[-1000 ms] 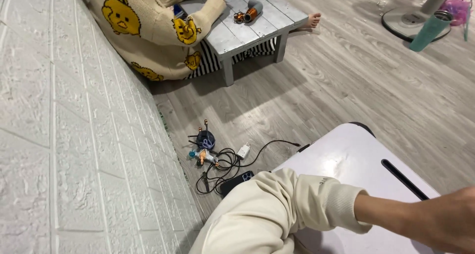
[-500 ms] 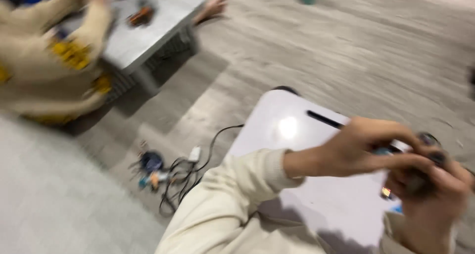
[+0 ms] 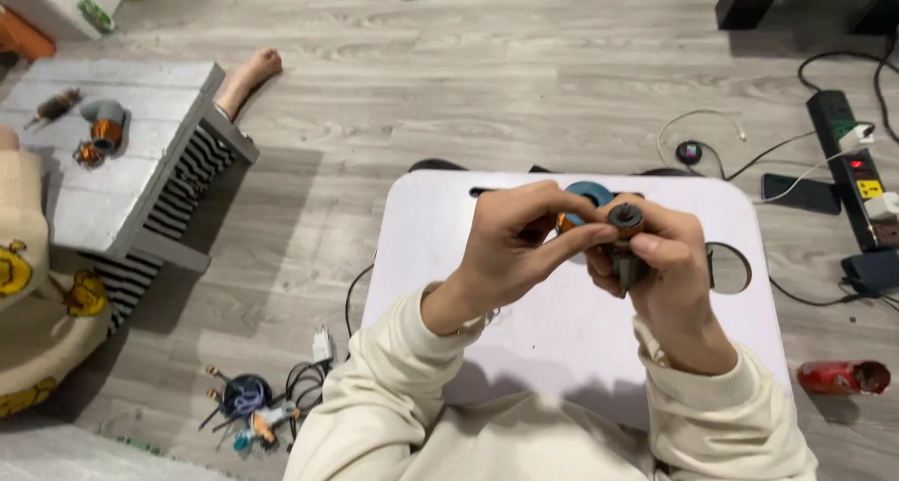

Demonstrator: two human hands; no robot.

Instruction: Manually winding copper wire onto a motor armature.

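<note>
Above a small white lap table [image 3: 562, 322] my two hands meet around a small motor-like part [image 3: 626, 242] with an orange copper winding and a dark round end. My right hand [image 3: 665, 275] grips the part's grey body from the right. My left hand [image 3: 520, 242] pinches its orange top from the left with fingertips. A blue round object [image 3: 592, 192] lies on the table just behind my hands, partly hidden by them.
A grey low table [image 3: 103, 177] at left carries small motor parts; another person in a cream patterned top [image 3: 28, 284] sits there, a bare foot [image 3: 248, 74] showing. Tangled cables and tools [image 3: 257, 411] lie on the floor. A power strip [image 3: 857, 167], phone [image 3: 801, 192] and red can [image 3: 843, 378] lie right.
The view has swung from the wall and floor at left to straight down over the white table. Both hands have come together on the small part at the middle.
</note>
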